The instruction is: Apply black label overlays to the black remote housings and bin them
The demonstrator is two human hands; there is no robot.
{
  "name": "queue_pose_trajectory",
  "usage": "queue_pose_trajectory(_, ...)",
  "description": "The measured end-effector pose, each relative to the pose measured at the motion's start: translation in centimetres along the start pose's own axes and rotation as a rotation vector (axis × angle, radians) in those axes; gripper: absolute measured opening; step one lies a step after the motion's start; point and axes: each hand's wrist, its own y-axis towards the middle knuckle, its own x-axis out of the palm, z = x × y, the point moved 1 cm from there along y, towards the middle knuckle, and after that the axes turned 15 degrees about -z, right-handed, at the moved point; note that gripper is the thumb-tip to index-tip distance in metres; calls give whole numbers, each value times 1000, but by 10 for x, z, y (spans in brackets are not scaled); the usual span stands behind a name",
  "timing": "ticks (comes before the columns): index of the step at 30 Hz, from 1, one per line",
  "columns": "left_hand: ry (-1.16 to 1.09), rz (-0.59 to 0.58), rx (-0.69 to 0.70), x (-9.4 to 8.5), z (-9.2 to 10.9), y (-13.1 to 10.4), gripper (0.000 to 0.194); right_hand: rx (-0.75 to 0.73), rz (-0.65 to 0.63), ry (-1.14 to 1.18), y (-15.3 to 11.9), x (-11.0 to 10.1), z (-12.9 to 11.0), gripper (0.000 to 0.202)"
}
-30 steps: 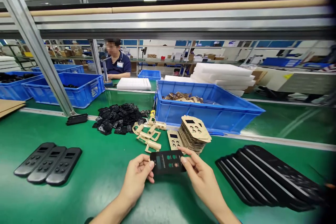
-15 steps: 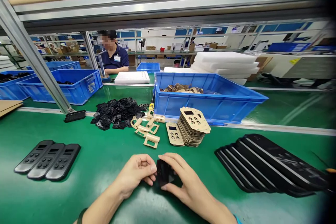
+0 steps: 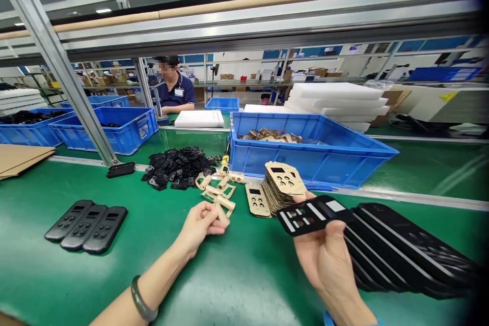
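My left hand [image 3: 202, 225] pinches a curled beige paper strip [image 3: 222, 215] at the near edge of several curled beige scraps [image 3: 217, 191]. My right hand [image 3: 324, 254] grips a flat black panel [image 3: 301, 220] with button cutouts and white patches, tilted in the air over the bench. Behind the panel stands a stack of beige adhesive sheets [image 3: 283, 178] with matching cutouts, and one sheet [image 3: 257, 199] leans at its left. Several long black panels [image 3: 408, 244] lie fanned out to the right of my right hand.
Three black remote-like housings [image 3: 105, 229] lie at left on the green bench [image 3: 160, 260]. A heap of small black plates [image 3: 178, 165] sits behind the scraps. A large blue bin [image 3: 317, 158] stands at the back; a metal post [image 3: 72, 76] rises at left. A co-worker [image 3: 175, 89] sits beyond.
My hands have parted. The right one has lifted the black panel up and to the right; the left has moved forward to the scraps, with a beige strip in its fingers.
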Motion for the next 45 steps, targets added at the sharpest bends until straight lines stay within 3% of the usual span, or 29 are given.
queue_pose_trajectory(4,295,41,80,-12,16,28,32,168,-46,33,-9,-2,16,46)
queue_pose_trajectory(6,469,91,89,-28,26,26,39,209,-61,31,-13,-4,22,47)
queue_pose_trajectory(8,645,168,76,-52,35,6,47,236,-78,27,-16,-4,25,48)
queue_pose_trajectory(11,884,370,-6,-98,37,-47,64,263,-101,25,-17,-2,26,49)
queue_pose_trajectory(13,1050,576,-175,-128,30,-85,73,280,-111,19,-19,1,27,51)
queue_pose_trajectory(14,1231,679,-407,-140,25,-103,73,287,-115,17,-20,2,28,53)
queue_pose_trajectory(15,1354,716,-598,-148,19,-117,74,297,-120,15,-21,3,28,54)
queue_pose_trajectory(17,1525,666,-784,-153,8,-139,69,320,-124,6,-23,5,30,55)
queue_pose_trajectory(20,1584,458,-666,-134,2,-150,54,365,-115,1,-27,8,32,52)
queue_pose_trajectory(23,1448,312,-497,-98,8,-143,58,407,-89,14,-31,9,31,55)
queue_pose_trajectory(28,982,243,-144,-39,18,-106,83,456,-168,68,-34,7,28,67)
queue_pose_trajectory(31,659,113,-3,-14,20,-74,87,441,-267,131,-36,6,25,68)
queue_pose_trajectory(37,-279,-216,-38,24,16,-29,80,445,-246,230,-35,13,22,58)
queue_pose_trajectory(40,-462,-220,-85,35,3,-24,78,453,-228,243,-33,15,22,53)
queue_pose_trajectory(45,-575,-149,-81,37,-16,-30,60,511,-215,301,-33,18,21,52)
